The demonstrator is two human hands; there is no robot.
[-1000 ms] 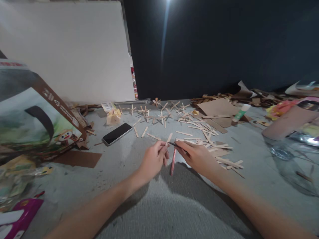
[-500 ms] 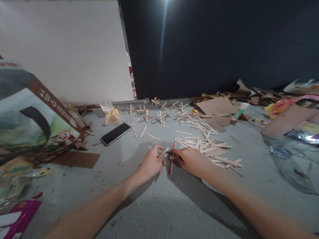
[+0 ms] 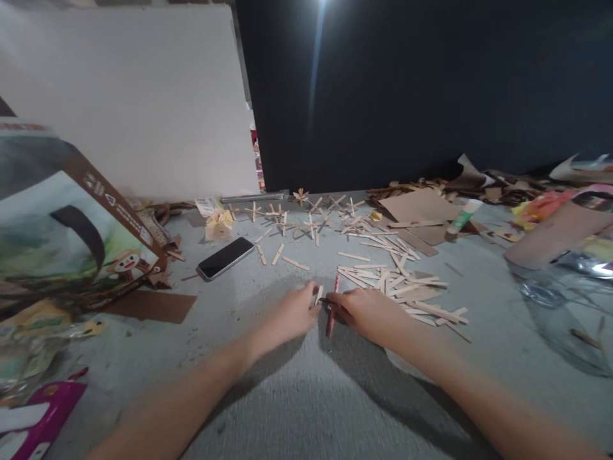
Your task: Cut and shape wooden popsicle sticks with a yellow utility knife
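Note:
Between the thumb and fingers of my left hand (image 3: 301, 309) is a small wooden craft stick (image 3: 319, 294), tilted upward. My right hand (image 3: 357, 308) is closed around a slim dark pen (image 3: 324, 300), its tip pointing left at the stick; the fingers hide most of it. A red patterned rod (image 3: 332, 318), perhaps a pen or pencil, lies on the table by my right fingertips. Just beyond my right hand spreads a loose pile of craft sticks (image 3: 397, 281). A few single sticks (image 3: 295, 262) lie ahead of my left hand.
Crossed-stick pieces (image 3: 311, 227) stand farther back. At left are a phone (image 3: 225, 258), a printed bag (image 3: 71, 223), a cardboard strip (image 3: 153, 306) and a purple object (image 3: 52, 409). At right are a glue stick (image 3: 464, 216), cardboard sheets (image 3: 414, 207) and clear plastic (image 3: 565, 319).
My left fingers have closed in around the craft stick, which now stands more upright. The pen tip stays close to it. The whole view has shifted slightly.

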